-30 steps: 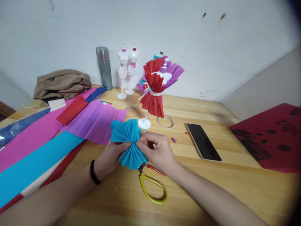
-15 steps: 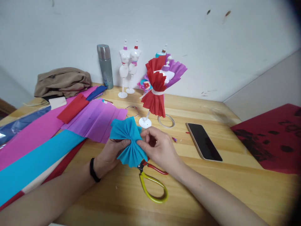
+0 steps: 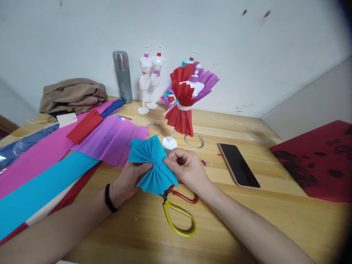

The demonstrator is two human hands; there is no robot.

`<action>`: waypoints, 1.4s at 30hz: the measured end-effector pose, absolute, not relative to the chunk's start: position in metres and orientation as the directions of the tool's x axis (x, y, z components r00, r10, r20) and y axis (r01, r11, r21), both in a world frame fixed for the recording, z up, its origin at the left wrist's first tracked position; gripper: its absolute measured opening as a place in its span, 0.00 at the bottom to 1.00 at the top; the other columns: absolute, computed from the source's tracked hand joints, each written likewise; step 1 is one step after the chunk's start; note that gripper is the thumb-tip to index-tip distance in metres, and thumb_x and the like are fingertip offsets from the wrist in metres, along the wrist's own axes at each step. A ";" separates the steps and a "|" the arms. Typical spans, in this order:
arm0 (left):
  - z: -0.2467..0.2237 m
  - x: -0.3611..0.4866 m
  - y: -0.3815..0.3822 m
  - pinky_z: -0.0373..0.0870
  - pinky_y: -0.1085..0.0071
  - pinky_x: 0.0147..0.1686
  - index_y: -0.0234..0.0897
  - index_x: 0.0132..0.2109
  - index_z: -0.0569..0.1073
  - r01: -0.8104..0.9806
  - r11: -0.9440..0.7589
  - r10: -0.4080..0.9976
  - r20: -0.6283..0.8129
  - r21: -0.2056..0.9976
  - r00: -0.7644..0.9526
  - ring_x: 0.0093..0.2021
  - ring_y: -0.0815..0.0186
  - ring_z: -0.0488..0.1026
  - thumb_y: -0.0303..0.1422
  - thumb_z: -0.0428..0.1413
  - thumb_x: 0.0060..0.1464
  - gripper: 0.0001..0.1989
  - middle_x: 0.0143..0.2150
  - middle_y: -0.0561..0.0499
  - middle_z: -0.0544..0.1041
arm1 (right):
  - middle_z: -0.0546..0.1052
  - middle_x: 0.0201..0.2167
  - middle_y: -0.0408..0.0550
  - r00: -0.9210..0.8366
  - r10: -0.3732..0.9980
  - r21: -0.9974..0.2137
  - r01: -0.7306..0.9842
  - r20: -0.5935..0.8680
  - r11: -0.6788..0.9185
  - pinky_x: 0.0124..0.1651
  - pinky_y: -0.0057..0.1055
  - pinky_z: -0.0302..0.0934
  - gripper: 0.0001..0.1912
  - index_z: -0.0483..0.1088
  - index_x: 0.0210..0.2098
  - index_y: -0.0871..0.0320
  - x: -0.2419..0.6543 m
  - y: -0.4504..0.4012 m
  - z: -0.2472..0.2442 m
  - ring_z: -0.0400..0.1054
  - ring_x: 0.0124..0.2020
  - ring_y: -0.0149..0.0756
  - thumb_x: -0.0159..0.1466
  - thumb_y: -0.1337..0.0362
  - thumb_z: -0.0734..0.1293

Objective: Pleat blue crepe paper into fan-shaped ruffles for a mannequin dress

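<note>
A blue pleated sheet of crepe paper (image 3: 156, 176) fans out above and below a gathered middle. My left hand (image 3: 130, 176) pinches it at the gathered centre from the left, thumb on top. My right hand (image 3: 188, 168) pinches its right edge between thumb and fingers. Under the paper and just right of it lie scissors (image 3: 180, 220) with one yellow and one red handle, their blades hidden. Behind the hands a white mannequin (image 3: 195, 88) wears pleated red paper and purple paper, tied at the waist with a pale band.
Coloured paper strips (image 3: 55, 176) cover the left side. A brown cloth (image 3: 73, 95), a flask (image 3: 123, 79) and two small mannequins (image 3: 144, 73) stand or lie at the back. A phone (image 3: 239, 165), a wire coil (image 3: 194, 140) and a red sheet (image 3: 321, 161) are farther right.
My right hand has moved slightly right, drawing the paper's right side outward so the folds there are spread wider. My left hand stays at the gathered centre.
</note>
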State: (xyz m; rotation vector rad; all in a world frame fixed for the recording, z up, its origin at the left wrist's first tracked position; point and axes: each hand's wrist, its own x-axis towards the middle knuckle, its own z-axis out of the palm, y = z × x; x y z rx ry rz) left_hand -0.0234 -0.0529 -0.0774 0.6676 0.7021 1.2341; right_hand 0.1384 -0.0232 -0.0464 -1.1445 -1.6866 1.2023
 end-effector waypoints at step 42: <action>-0.078 -0.022 -0.055 0.73 0.58 0.46 0.36 0.39 0.76 -0.597 0.228 0.973 -0.152 0.769 0.176 0.43 0.54 0.78 0.31 0.67 0.43 0.14 0.39 0.50 0.81 | 0.64 0.17 0.38 -0.270 0.911 -0.801 0.441 0.311 0.404 0.23 0.25 0.52 0.08 0.66 0.21 0.57 0.134 -0.031 -0.047 0.57 0.19 0.27 0.56 0.65 0.66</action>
